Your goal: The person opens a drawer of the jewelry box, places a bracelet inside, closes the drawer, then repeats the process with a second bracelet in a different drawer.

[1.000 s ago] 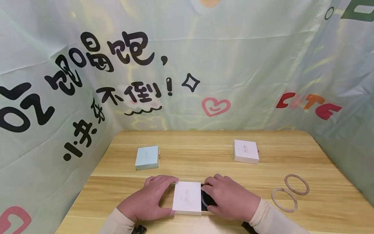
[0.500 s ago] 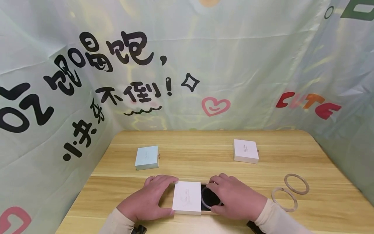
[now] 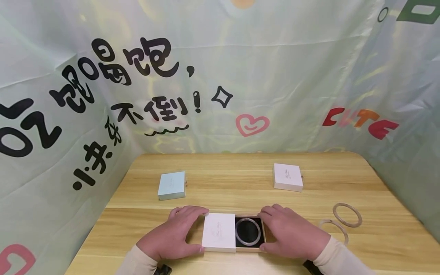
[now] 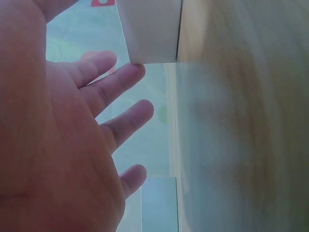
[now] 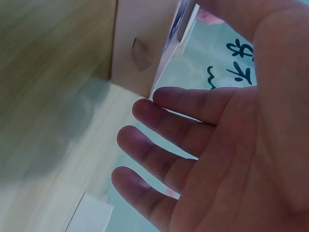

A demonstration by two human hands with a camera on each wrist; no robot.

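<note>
A white sliding box lies near the table's front edge, its drawer pulled out to the right. Inside the drawer, a pale bangle lies flat on the black lining. At the box's left end my left hand holds the cover, thumb at the near corner and fingers at the far one. My right hand touches the drawer's outer end with extended fingers and thumb. The right wrist view shows a small tab on the drawer front, with my fingertips by its corner.
Two more bangles, a far one and a near one partly hidden by my right arm, lie to the right. A pale blue box stands back left, a pale pink box back right. A printed cloth surrounds the table.
My right hand has moved right from over the bangle to the drawer's end, uncovering the bangle and lining. My left hand has stayed at the box's left end.
</note>
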